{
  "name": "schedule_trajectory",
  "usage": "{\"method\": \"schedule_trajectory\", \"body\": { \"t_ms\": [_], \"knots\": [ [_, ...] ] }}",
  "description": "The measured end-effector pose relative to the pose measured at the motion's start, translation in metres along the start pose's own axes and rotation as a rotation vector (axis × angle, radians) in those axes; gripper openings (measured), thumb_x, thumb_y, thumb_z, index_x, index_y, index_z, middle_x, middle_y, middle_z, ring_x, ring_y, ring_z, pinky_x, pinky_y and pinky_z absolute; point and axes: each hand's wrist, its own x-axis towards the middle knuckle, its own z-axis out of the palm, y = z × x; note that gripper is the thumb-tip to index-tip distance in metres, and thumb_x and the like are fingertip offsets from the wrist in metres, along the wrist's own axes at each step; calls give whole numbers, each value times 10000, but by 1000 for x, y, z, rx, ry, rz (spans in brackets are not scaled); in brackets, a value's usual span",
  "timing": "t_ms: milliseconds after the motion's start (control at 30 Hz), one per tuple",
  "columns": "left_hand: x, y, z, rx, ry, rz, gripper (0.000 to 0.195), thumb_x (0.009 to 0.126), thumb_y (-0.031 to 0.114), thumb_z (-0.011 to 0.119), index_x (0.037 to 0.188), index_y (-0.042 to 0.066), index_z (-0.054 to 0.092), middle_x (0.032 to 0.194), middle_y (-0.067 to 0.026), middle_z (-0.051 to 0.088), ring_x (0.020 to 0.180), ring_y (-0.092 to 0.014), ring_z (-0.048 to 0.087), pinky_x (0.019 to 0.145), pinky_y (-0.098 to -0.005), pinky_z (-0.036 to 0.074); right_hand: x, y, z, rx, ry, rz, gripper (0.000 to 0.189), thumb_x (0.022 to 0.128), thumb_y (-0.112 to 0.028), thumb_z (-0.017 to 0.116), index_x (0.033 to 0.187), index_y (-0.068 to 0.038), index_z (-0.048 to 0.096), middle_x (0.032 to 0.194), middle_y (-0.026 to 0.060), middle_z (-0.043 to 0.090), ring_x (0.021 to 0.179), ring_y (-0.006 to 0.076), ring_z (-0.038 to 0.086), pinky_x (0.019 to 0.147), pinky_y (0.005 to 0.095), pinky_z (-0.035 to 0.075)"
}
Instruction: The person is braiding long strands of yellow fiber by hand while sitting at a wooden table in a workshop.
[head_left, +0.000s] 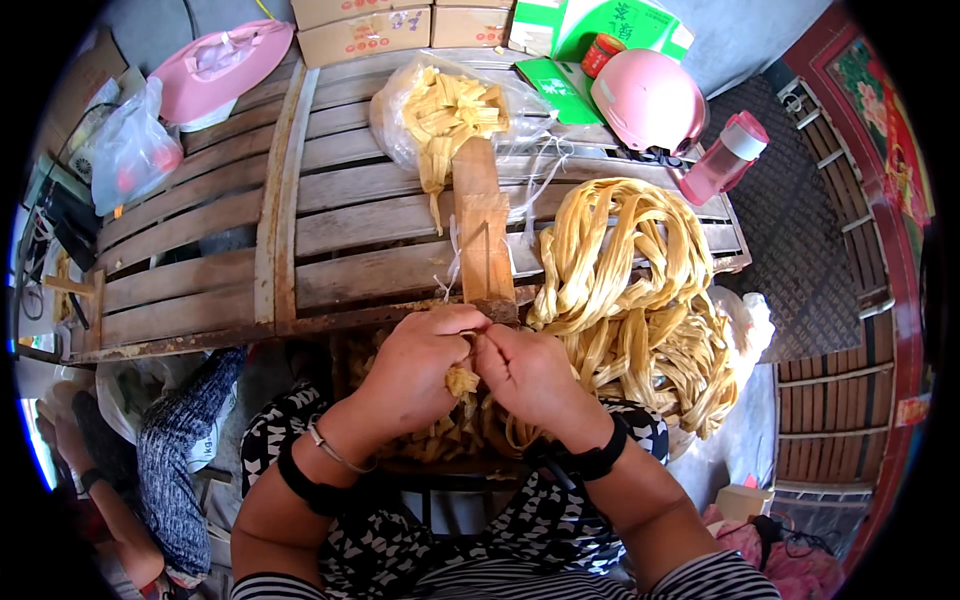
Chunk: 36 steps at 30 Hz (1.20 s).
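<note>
My left hand (416, 367) is closed around a folded yellow fibrous strip (461, 381), whose bunched end pokes out below the fingers. My right hand (529, 371) meets it knuckle to knuckle, fingers curled in; the piece pinched between them is mostly hidden. Both hands are just off the near end of a wooden block (486, 251) that lies across the slatted table's edge. Beside my right hand hang large coils of long yellow strips (619, 255). Beneath my hands, more yellow pieces (435, 442) lie in my lap area, partly covered by my forearms.
On the slatted table (360, 217), a clear plastic bag (386, 120) holds folded yellow strips (454, 105). A pink helmet (645, 97), pink bottle (724, 159), pink hat (225, 67) and cardboard boxes (364, 36) stand around it. Another person's arm (120, 517) shows at lower left.
</note>
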Motion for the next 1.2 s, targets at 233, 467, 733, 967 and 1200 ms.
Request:
{"method": "schedule_trajectory", "body": {
  "t_ms": [233,467,733,967,1200],
  "knots": [
    [5,6,-27,-847,426,-239,104,876,33,580,836,-55,620,964,-99,641,933,-189,615,831,-305,482,-7,-10,-14,1161,-502,534,491,966,-497,427,766,-62,535,570,-54,380,485,51,281,460,196,215],
    [4,6,-24,-1037,94,-648,175,872,128,646,972,-14,624,788,-37,620,691,-104,567,631,-229,472,1,-13,-10,1104,-361,636,430,947,-451,508,820,-45,572,577,-57,395,505,39,300,470,192,238],
    [3,0,-12,-952,231,-666,105,852,53,634,940,7,602,755,-57,615,636,-100,561,576,-225,456,10,-1,-32,545,-78,482,222,866,-237,689,810,-23,672,681,-22,567,645,47,481,584,201,410],
    [37,-36,30,-831,415,-716,113,861,77,634,944,11,595,759,-38,581,667,-101,533,610,-235,438,40,28,-25,-357,275,170,216,829,-250,689,841,-64,579,636,81,624,554,234,613,530,342,482],
    [32,-39,27,-666,457,-781,128,875,96,636,895,-27,607,810,-38,620,717,-87,526,669,-258,460,37,27,-22,-202,402,47,122,812,-118,647,878,-67,559,621,104,611,561,288,616,513,372,489]
  ]
}}
